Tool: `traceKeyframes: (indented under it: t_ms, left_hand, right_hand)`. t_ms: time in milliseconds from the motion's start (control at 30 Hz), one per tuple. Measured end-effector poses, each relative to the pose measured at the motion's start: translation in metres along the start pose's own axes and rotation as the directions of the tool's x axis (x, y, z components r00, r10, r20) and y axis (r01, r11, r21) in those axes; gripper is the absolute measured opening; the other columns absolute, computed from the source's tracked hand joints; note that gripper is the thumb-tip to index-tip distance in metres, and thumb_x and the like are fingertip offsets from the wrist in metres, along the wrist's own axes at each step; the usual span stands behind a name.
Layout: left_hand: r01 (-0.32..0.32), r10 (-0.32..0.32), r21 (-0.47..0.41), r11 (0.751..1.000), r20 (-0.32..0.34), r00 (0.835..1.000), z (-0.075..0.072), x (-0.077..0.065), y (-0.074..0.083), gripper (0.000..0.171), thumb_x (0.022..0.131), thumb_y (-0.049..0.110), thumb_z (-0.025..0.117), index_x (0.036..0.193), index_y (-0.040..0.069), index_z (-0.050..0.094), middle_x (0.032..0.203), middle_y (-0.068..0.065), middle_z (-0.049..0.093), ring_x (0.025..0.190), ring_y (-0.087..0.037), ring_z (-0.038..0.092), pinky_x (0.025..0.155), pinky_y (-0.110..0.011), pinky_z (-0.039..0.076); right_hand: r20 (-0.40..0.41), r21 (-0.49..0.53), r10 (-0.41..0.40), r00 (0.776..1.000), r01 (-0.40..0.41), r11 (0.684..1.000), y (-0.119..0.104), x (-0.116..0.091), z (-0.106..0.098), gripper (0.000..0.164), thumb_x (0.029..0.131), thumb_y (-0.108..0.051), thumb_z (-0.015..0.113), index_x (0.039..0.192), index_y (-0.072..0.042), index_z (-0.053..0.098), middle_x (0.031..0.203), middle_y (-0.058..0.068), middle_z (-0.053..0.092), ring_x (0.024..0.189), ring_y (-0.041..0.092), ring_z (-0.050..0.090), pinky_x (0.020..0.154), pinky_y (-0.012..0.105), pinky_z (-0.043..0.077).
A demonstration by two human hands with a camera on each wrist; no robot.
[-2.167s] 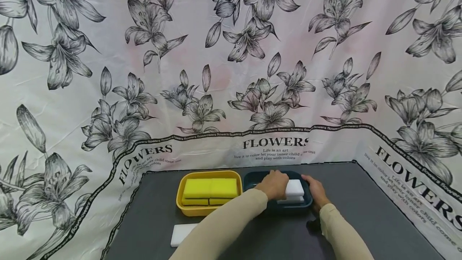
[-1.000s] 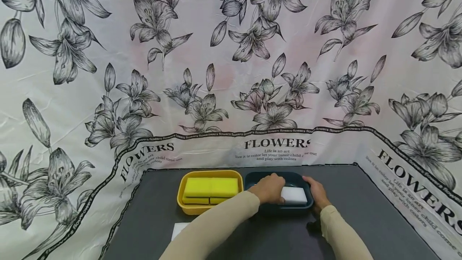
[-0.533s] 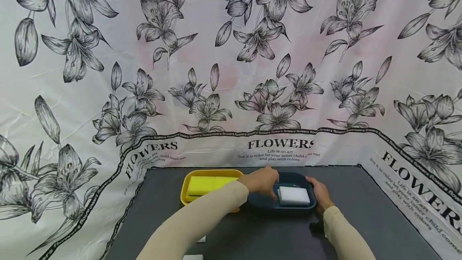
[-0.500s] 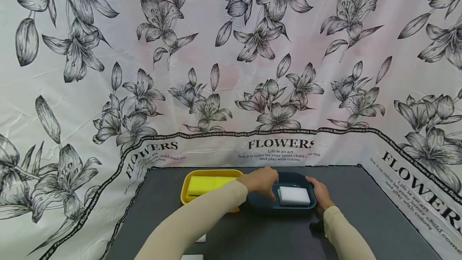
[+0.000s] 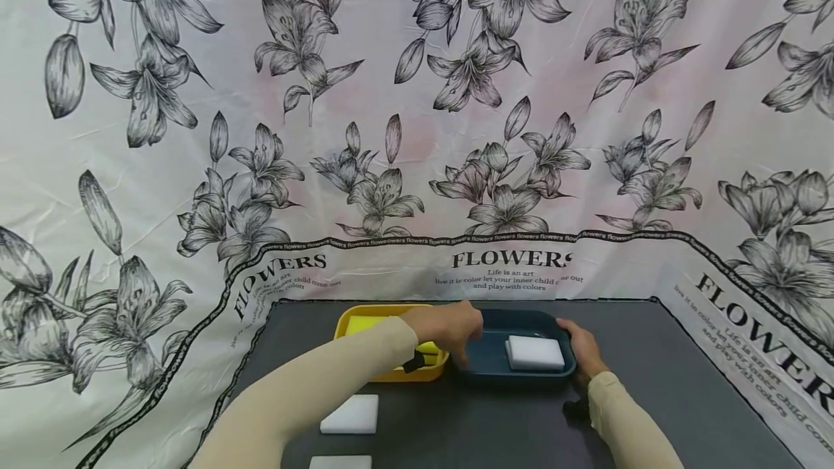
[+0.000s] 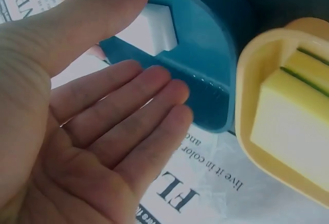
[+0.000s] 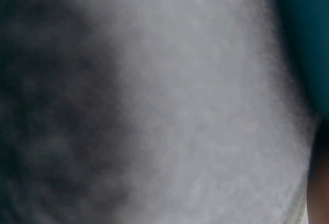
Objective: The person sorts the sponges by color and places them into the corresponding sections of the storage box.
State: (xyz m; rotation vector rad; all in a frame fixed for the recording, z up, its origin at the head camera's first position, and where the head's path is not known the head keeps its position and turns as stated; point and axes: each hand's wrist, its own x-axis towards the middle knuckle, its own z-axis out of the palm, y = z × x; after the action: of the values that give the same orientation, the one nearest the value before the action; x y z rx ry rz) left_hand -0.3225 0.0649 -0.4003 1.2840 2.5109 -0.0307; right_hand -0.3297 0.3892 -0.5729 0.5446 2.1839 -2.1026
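My left hand (image 5: 449, 328) hovers between the two trays, over the left end of the dark blue tray (image 5: 491, 320). In the left wrist view its fingers (image 6: 128, 111) are loosely extended with nothing in them. Two white sponges (image 5: 536, 353) lie stacked at the right end of the blue tray. My right hand (image 5: 583, 349) grips that tray's right end, fingertips at the rim; the right wrist view is mostly blurred. Beside it, the yellow tray (image 5: 345, 317) holds stacked yellow sponges (image 6: 288, 111) with dark green scouring layers, partly hidden by my left arm.
Two more white sponges, a farther one (image 5: 352, 415) and a nearer one (image 5: 340, 462), lie on the dark grey table (image 5: 495, 425) in front of the yellow tray. A flower-printed cloth (image 5: 391, 93) encloses the table at the back and sides.
My left hand let go of the white sponge after setting it flat in the blue tray, then moved left out over the yellow tray's edge. My right hand stays at the blue tray.
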Motion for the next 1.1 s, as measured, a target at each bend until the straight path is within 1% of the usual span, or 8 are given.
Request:
traceKeyframes:
  t_ms: [100,233,400,533,600,767,867,1100]
  left_hand:
    - [0.03,-0.031,0.023,0.999,0.033,0.999,-0.001,-0.013,-0.002,0.048,0.084,0.03,0.099,0.124,0.012,0.08,0.117,0.001,0.079,0.092,-0.008,0.074,0.079,-0.024,0.063]
    - [0.066,-0.068,0.027,0.997,0.077,0.995,0.002,-0.035,-0.007,0.042,0.083,0.027,0.1,0.118,0.013,0.082,0.11,0.004,0.079,0.087,-0.006,0.073,0.077,-0.024,0.062]
    - [0.106,-0.109,0.037,0.994,0.091,0.99,0.007,-0.056,-0.016,0.036,0.081,0.026,0.101,0.11,0.013,0.085,0.1,0.006,0.079,0.081,-0.006,0.068,0.074,-0.025,0.062]
    - [0.171,-0.176,0.057,0.984,0.099,0.979,0.01,-0.072,-0.023,0.039,0.079,0.029,0.103,0.109,0.014,0.084,0.097,0.008,0.075,0.081,-0.007,0.066,0.074,-0.026,0.061]
    - [0.195,-0.205,0.09,0.977,0.12,0.972,0.014,-0.08,-0.026,0.031,0.08,0.031,0.102,0.095,0.015,0.081,0.086,0.009,0.068,0.075,-0.006,0.06,0.068,-0.023,0.055]
    - [0.235,-0.261,0.162,0.958,0.164,0.951,0.024,-0.099,-0.033,0.033,0.08,0.032,0.102,0.094,0.019,0.076,0.091,0.006,0.061,0.079,-0.009,0.054,0.071,-0.024,0.052]
    - [0.254,-0.284,0.172,0.952,0.181,0.942,0.03,-0.111,-0.037,0.04,0.08,0.031,0.102,0.108,0.018,0.078,0.101,0.003,0.064,0.085,-0.01,0.058,0.076,-0.026,0.057]
    - [0.336,-0.358,0.146,0.931,0.175,0.917,0.044,-0.132,-0.041,0.04,0.077,0.026,0.104,0.096,0.018,0.069,0.096,0.002,0.057,0.079,-0.013,0.056,0.071,-0.028,0.055]
  right_hand:
    - [-0.002,0.019,-0.001,1.0,0.001,1.0,-0.001,0.0,0.0,0.076,0.116,-0.048,0.047,0.17,0.002,0.03,0.168,0.022,0.042,0.11,0.007,0.06,0.082,0.015,0.052]
    - [-0.004,0.081,-0.01,1.0,0.01,0.997,0.0,-0.001,0.0,0.072,0.115,-0.042,0.052,0.168,0.004,0.034,0.134,0.003,0.069,0.095,0.0,0.065,0.083,0.018,0.056]
    - [-0.001,0.105,-0.024,1.0,0.024,0.994,0.001,0.0,-0.003,0.068,0.116,-0.04,0.052,0.166,0.003,0.038,0.103,-0.021,0.068,0.092,-0.001,0.066,0.084,0.018,0.057]
    - [-0.006,0.113,-0.022,1.0,0.023,0.993,0.0,0.0,-0.001,0.066,0.116,-0.04,0.053,0.165,0.002,0.039,0.102,-0.022,0.067,0.092,-0.001,0.066,0.084,0.019,0.058]
    - [-0.005,0.109,-0.021,1.0,0.021,0.994,0.0,0.0,0.0,0.068,0.116,-0.041,0.053,0.165,0.003,0.038,0.103,-0.021,0.067,0.093,-0.001,0.066,0.084,0.018,0.058]
    - [-0.003,0.121,-0.033,0.999,0.033,0.992,0.002,-0.003,0.002,0.068,0.115,-0.04,0.054,0.165,0.004,0.038,0.101,-0.023,0.067,0.093,-0.002,0.067,0.085,0.018,0.057]
    - [0.006,0.147,-0.042,0.999,0.04,0.988,0.002,-0.005,0.003,0.067,0.115,-0.038,0.053,0.165,0.004,0.037,0.098,-0.026,0.066,0.093,-0.004,0.067,0.086,0.017,0.057]
    - [0.021,0.162,-0.035,0.999,0.032,0.986,-0.001,-0.006,0.002,0.066,0.115,-0.039,0.054,0.165,0.003,0.038,0.098,-0.025,0.067,0.094,-0.002,0.067,0.086,0.018,0.058]
